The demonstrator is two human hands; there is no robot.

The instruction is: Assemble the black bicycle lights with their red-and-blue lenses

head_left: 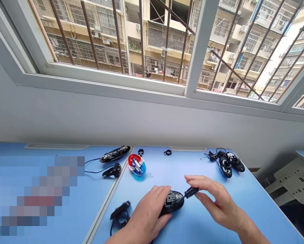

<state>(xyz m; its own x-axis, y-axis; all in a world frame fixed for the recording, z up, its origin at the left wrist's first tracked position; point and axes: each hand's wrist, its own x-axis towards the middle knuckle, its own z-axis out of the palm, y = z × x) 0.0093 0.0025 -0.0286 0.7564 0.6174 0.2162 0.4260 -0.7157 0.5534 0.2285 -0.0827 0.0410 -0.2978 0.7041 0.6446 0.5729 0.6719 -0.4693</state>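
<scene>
My left hand (150, 210) is wrapped over a black, oval plastic device (176, 200), pressing it to the blue tabletop; slots show on its upper face, and part of it is hidden under my fingers. A short black screwdriver (191, 192) meets the right end of the device with its tip. My right hand (214, 200) has the handle's end between thumb and fingers, with the other fingers stretched out. To the left of my left hand lies a black clamp-like piece (120, 214) with a cable.
Behind my hands, a red and blue oval dish (137, 165) holds batteries. Small black rings (167, 152) lie near the wall. Several black devices with cables (228, 164) sit at the back right; another black oval device (115, 154) is at the left. A barred window stands above.
</scene>
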